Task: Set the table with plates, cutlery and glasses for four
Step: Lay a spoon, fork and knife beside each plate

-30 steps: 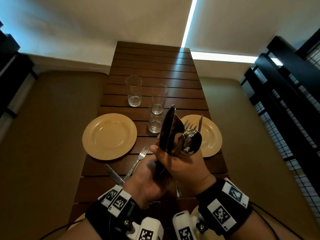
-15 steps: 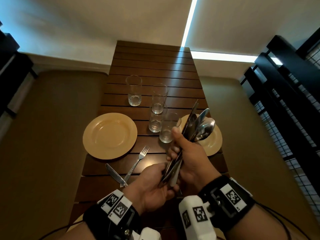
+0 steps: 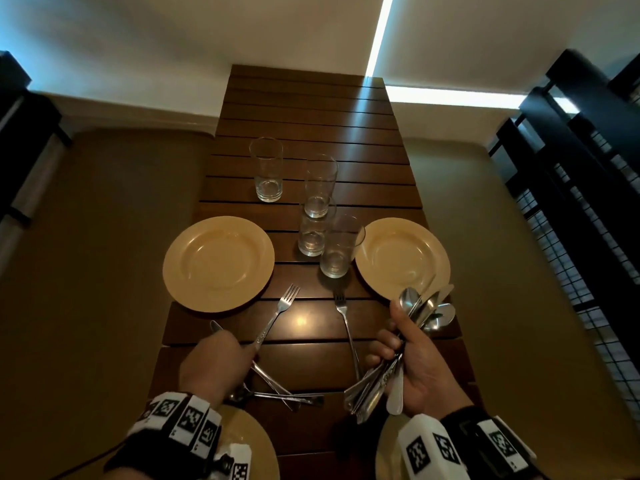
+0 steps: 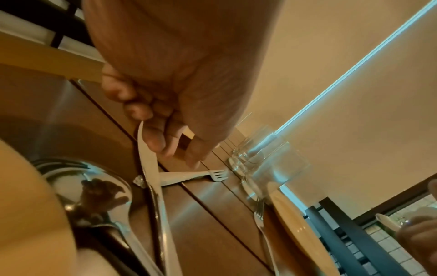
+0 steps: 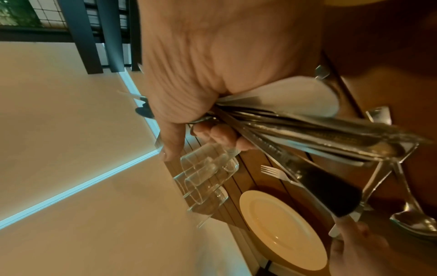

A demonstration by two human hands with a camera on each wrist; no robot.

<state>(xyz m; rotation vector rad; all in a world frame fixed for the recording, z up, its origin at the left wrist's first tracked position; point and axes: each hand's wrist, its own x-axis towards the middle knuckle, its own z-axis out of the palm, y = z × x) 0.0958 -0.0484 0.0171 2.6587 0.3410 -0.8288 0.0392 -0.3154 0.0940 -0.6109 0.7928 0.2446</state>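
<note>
Two yellow plates, the left plate [image 3: 218, 263] and the right plate [image 3: 403, 258], lie on the slatted wooden table [image 3: 311, 109]. Several empty glasses [image 3: 320, 185] stand between and behind them. My left hand [image 3: 221, 344] is down on the table, fingers curled onto a table knife [image 3: 215, 325] beside the left plate; the left wrist view shows the knife [image 4: 149, 164] against my fingertips. A fork [image 3: 282, 308] lies just right of it. My right hand [image 3: 398, 344] grips a bundle of cutlery [image 3: 424, 311] over the right plate's near rim. Another fork [image 3: 343, 317] lies left of that plate.
A spoon and other loose cutlery [image 3: 277, 393] lie crossed near the front edge. Two more yellow plates [image 3: 256, 445] sit at the bottom, partly hidden by my wrists. A dark railing [image 3: 571, 168] runs along the right. The far half of the table holds nothing.
My left hand let go of the bundle and dropped left onto the knife. A second fork now lies by the right plate. My right hand moved right and lower with the bundle.
</note>
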